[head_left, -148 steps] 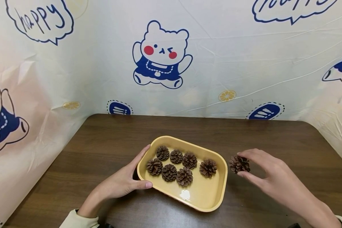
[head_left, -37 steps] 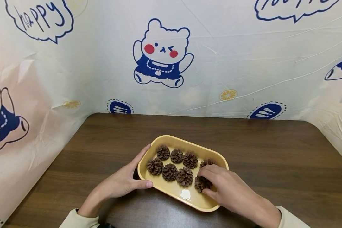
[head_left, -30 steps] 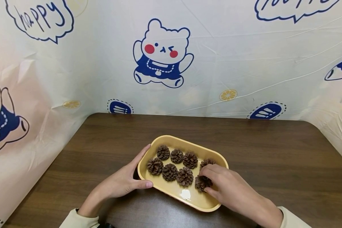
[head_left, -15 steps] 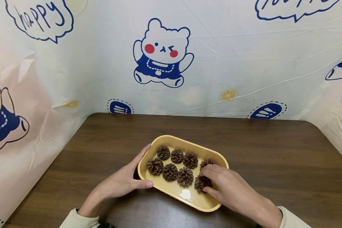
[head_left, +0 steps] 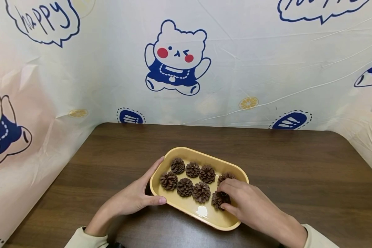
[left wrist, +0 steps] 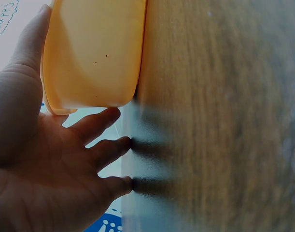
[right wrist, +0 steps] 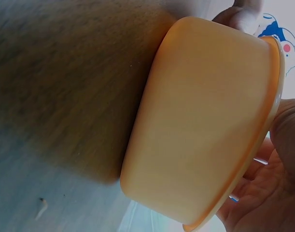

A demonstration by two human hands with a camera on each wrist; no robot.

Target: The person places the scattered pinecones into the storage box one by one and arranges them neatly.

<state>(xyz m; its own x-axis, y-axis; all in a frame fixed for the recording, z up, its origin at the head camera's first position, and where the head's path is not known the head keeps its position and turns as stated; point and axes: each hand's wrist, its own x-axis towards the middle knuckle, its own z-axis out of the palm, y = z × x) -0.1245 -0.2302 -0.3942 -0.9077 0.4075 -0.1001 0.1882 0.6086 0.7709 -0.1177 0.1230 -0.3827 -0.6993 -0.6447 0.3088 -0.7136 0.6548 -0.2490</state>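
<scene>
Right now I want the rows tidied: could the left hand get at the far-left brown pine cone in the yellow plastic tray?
Probably yes. The left hand holds the yellow plastic tray at its left end, and the far-left brown pine cone lies just inside that rim, uncovered; it must let go of the tray first.

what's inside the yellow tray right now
The yellow plastic tray holds eight brown pine cones; the right hand pinches the nearest one. Its fingers hide part of that cone and the one behind.
</scene>
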